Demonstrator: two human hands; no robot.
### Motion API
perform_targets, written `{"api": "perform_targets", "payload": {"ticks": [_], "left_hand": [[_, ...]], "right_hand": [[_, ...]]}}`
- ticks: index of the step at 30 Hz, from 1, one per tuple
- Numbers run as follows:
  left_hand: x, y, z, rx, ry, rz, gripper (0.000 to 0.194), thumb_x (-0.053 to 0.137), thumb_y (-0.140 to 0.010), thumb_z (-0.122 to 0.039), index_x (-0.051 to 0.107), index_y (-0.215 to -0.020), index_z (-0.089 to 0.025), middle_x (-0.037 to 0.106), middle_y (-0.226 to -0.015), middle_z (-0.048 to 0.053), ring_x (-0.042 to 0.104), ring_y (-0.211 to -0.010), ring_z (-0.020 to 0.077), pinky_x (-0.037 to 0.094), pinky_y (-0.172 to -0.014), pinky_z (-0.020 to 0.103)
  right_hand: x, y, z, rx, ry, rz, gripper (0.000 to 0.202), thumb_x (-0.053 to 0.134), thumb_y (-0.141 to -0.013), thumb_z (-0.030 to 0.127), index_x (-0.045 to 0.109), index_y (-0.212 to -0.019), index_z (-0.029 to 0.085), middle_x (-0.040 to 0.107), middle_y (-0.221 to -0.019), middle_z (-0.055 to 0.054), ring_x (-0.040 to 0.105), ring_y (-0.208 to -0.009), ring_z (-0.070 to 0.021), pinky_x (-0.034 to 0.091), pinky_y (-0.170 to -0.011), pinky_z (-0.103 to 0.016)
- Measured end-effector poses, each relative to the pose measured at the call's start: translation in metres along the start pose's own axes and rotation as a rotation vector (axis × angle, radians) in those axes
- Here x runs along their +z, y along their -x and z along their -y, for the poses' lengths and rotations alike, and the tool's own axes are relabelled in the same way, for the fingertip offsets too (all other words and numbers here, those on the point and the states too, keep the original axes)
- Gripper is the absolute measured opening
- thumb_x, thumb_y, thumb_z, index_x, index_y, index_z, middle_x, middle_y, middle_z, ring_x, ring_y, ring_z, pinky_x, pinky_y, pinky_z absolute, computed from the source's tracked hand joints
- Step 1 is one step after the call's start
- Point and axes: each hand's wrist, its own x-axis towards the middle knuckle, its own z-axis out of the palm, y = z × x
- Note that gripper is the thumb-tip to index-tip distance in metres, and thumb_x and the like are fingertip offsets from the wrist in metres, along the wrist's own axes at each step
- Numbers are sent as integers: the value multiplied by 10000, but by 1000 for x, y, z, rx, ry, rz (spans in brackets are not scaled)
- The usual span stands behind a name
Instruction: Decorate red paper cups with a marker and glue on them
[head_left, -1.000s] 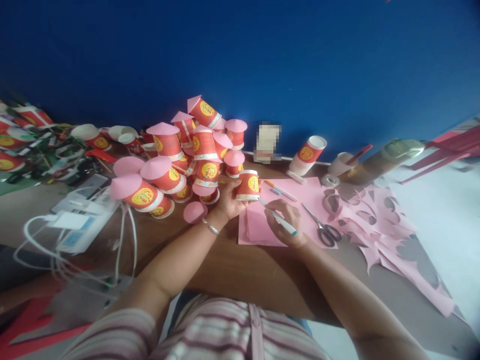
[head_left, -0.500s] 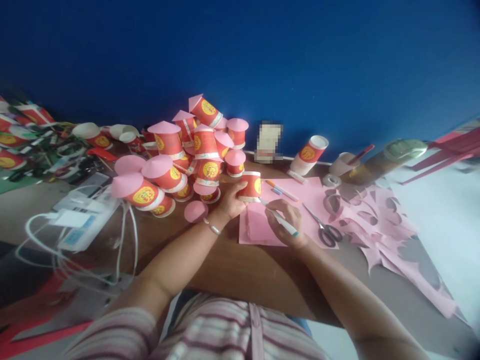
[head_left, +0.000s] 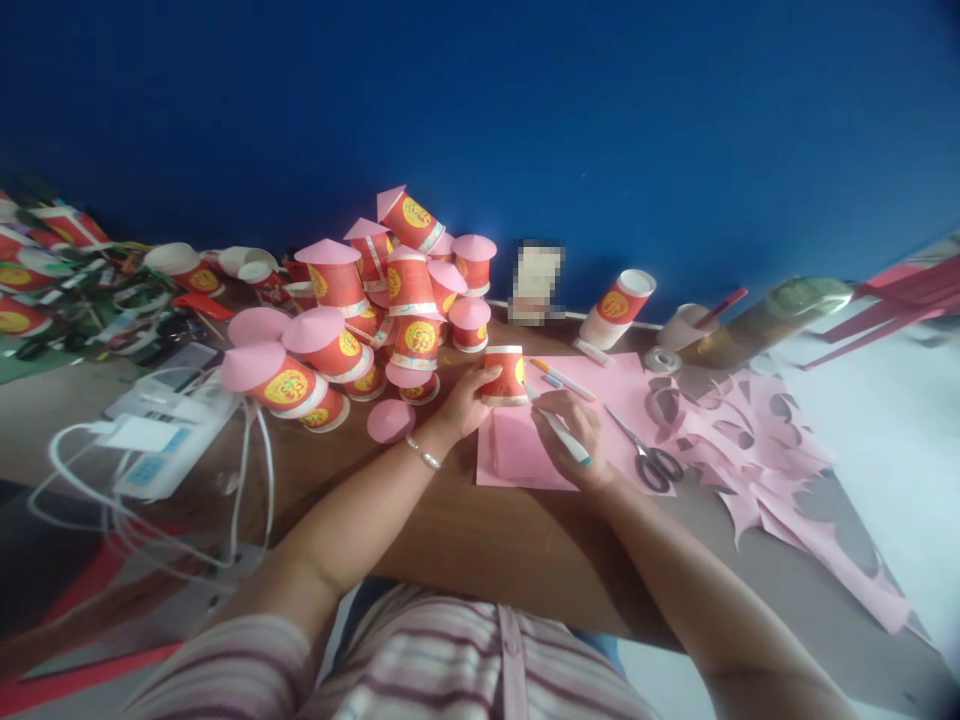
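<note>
A red paper cup [head_left: 504, 376] with a yellow emblem is gripped by my left hand [head_left: 463, 401], its white rim at the bottom. My right hand [head_left: 574, 430] is closed around a white marker [head_left: 564, 437] with a green end, its tip close to the cup's lower right side. Both hands are over pink paper sheets [head_left: 517, 450] on the brown table. Orange and blue pens [head_left: 564, 380] lie on the paper just behind my right hand, and black-handled scissors [head_left: 654, 463] rest to its right.
Red cups with pink cone tops [head_left: 415, 345] are piled at centre left. A white power strip [head_left: 154, 450] with cables lies left. Pink paper scraps [head_left: 757, 430], a tape roll [head_left: 663, 360], a bottle [head_left: 765, 320] and a standing cup [head_left: 621, 308] are on the right. A blue wall stands behind.
The cup in my left hand has turned slightly, so more of its yellow emblem faces me. The marker in my right hand has shifted a little right, away from the cup.
</note>
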Motion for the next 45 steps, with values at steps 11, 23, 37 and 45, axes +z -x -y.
{"api": "perform_targets", "payload": {"ticks": [11, 23, 37, 45], "left_hand": [[7, 5, -1, -16, -165, 44, 506, 873, -729, -386, 683, -1149, -176, 753, -1056, 99, 733, -915, 261, 615, -784, 411], [6, 9, 6, 0, -292, 66, 789, 868, -726, -305, 522, -1433, -245, 673, -1275, 100, 660, -1126, 268, 538, -976, 455], [10, 8, -1, -34, -185, 72, 432, 849, -744, -319, 714, -1113, -142, 754, -1014, 90, 716, -893, 212, 555, -797, 319], [5, 4, 0, -9, -51, -3, 283, 864, -739, -308, 727, -921, -141, 718, -843, 22, 658, -742, 124, 513, -703, 237]], "right_hand": [[4, 9, -16, 7, 56, 76, 322, 602, -986, 174, 573, -1300, 236, 729, -1075, -108, 730, -979, -246, 620, -822, -407], [9, 15, -29, 73, 99, 83, 345, 628, -970, 216, 536, -1301, 239, 699, -1096, -116, 704, -1032, -269, 625, -843, -447], [7, 16, -35, 246, -24, 100, 257, 559, -1021, 279, 531, -1274, 245, 656, -1174, -110, 728, -928, -207, 629, -803, -396], [8, 18, -36, 279, -17, 120, 251, 564, -1030, 356, 543, -1249, 234, 665, -1159, -107, 727, -894, -207, 613, -807, -394]]}}
